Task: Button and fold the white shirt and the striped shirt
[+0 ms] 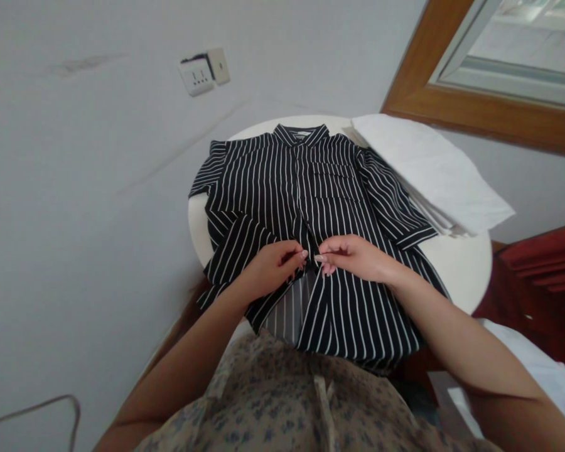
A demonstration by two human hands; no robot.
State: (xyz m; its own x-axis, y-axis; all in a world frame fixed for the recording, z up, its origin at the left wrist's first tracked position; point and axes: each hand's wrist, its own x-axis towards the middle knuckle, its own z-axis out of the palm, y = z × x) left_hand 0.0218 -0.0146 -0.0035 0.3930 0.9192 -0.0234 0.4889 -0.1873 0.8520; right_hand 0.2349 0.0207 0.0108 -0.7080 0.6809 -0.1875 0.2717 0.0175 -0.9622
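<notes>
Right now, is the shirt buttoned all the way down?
No, below the left hand and right hand, the shirt gapes open in front.

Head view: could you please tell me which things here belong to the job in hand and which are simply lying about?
In use: striped shirt; left hand and right hand at its front; round table beneath it.
Apparently lying about: white sheets at the table's right.

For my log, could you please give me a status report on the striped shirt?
Left hand and right hand pinching at front edges. Striped collared shirt spread on round white table, parted below hands. White sheets at right, clear of hands.
</notes>
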